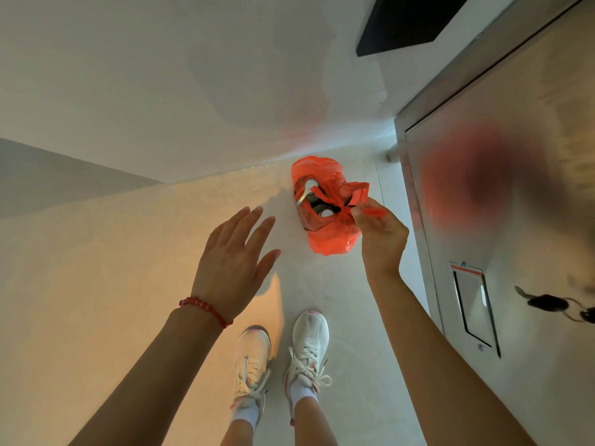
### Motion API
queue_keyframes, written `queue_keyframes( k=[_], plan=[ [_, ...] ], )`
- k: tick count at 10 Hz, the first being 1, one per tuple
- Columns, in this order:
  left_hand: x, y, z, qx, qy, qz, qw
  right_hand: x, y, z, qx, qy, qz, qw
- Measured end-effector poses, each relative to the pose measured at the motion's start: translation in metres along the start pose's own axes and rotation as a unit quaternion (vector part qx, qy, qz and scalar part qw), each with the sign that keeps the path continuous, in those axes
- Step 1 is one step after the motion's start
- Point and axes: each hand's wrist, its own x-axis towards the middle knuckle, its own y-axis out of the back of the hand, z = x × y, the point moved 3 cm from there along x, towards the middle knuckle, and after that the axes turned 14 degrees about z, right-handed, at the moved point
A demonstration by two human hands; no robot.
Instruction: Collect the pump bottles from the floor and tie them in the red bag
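Observation:
The red bag (328, 236) sits on the pale floor by the wall, its handles knotted over the mouth. Through the gap I see pump bottles (314, 196) inside, with a silver pump head sticking up. My right hand (381, 233) pinches the end of a red bag handle at the knot, just right of the bag. My left hand (235, 255) hovers to the left of the bag with fingers spread and holds nothing. A red bead bracelet circles the left wrist.
A steel door (502, 220) with a small framed panel stands close on the right; keys (557, 305) hang from it. A white wall runs behind the bag. My two white sneakers (309, 346) stand on the floor below the bag.

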Motion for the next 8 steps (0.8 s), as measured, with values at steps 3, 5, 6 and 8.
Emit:
queue_keyframes(
  k=[3, 5, 6, 8],
  plan=[
    [-0.005, 0.027, 0.013, -0.002, -0.001, 0.007, 1.0, -0.015, 0.03, -0.021, -0.063, 0.046, 0.002, 0.997],
    [-0.009, 0.066, 0.027, 0.002, 0.001, 0.001, 1.0, -0.041, 0.054, -0.067, -0.152, 0.149, -0.034, 0.976],
    [-0.011, 0.092, 0.036, 0.009, -0.003, 0.007, 1.0, -0.059, 0.067, -0.095, -0.259, 0.24, -0.062, 0.934],
    [-0.013, 0.147, 0.057, 0.002, -0.013, 0.041, 0.999, -0.099, 0.091, -0.156, -0.357, 0.342, -0.074, 0.866]
  ],
)
